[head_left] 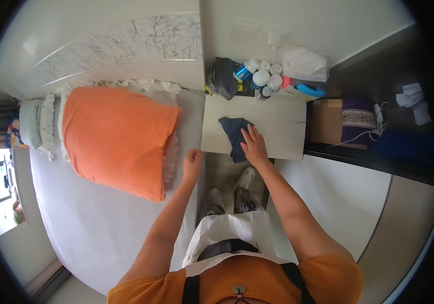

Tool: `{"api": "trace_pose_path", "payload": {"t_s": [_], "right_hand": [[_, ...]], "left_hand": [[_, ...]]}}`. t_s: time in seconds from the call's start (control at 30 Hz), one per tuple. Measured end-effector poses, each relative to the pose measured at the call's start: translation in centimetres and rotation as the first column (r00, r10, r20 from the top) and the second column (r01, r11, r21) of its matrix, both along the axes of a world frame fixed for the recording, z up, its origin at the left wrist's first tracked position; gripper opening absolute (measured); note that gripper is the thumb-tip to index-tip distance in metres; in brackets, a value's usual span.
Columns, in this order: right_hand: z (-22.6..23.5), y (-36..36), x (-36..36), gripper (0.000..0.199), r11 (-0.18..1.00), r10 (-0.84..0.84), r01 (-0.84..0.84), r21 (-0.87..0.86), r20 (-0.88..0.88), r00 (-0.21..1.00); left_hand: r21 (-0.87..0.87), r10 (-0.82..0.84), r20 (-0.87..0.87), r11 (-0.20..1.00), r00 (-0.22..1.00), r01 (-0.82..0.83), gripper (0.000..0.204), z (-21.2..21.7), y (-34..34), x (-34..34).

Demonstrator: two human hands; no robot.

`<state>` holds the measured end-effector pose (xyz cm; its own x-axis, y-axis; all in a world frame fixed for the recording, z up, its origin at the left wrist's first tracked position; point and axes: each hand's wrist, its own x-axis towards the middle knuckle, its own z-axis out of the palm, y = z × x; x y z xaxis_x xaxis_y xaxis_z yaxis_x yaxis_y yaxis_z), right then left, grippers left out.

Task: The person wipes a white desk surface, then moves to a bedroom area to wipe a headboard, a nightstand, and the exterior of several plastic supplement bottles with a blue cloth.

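Desk [282, 121]: pale, right of the bed [120, 223]
Cloth [234, 134]: at the desk's near edge
Right grip [254, 146]: open, fingers over the cloth
Left grip [192, 159]: clenched, seemingly empty
Cloth step: apparently pressing; next calls for steady contact

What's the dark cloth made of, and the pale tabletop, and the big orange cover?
Dark cloth under the right hand: soft, matte fabric, since it lies limp; the exact fibre isn't clear.
Pale tabletop: perhaps wood or laminate, flat and smooth-looking.
Orange cover: matte fabric, maybe cotton, because it wrinkles softly.
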<state>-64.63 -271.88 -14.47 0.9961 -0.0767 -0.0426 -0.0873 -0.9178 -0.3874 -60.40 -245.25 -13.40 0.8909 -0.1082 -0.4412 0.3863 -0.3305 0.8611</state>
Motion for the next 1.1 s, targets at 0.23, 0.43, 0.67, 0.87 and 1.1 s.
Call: {"api": "trace_pose_path", "payload": {"t_s": [0.23,0.43,0.67,0.87,1.1], "right_hand": [[-3.9,4.1,5.4,0.054,0.963,0.268,-0.264,-0.05,0.129,0.955],[-6.1,5.9,10.8,0.046,0.978,0.207,-0.207,-0.026,0.246,0.947],[-8.3,6.4,14.8,0.043,0.981,0.174,-0.122,-0.151,0.409,0.896],[-8.8,7.7,12.1,0.043,0.977,0.149,-0.064,-0.202,0.442,0.884],[-8.0,5.5,-0.1,0.041,0.945,0.169,-0.055,-0.323,0.338,0.926]], "left_hand": [[-0.047,0.087,0.371,0.996,0.924,-0.075,0.021,-6.6,-2.3,4.6],[-0.229,0.209,0.488,0.968,0.848,-0.107,0.025,-12.5,-3.0,7.3],[-0.33,0.192,0.533,0.944,0.824,-0.007,0.025,-14.5,-2.7,8.0],[-0.706,0.333,0.368,0.707,0.868,0.028,0.022,-11.2,-3.3,6.9],[-0.776,0.378,0.216,0.626,0.9,-0.076,0.023,-11.8,-1.3,6.2]]}}
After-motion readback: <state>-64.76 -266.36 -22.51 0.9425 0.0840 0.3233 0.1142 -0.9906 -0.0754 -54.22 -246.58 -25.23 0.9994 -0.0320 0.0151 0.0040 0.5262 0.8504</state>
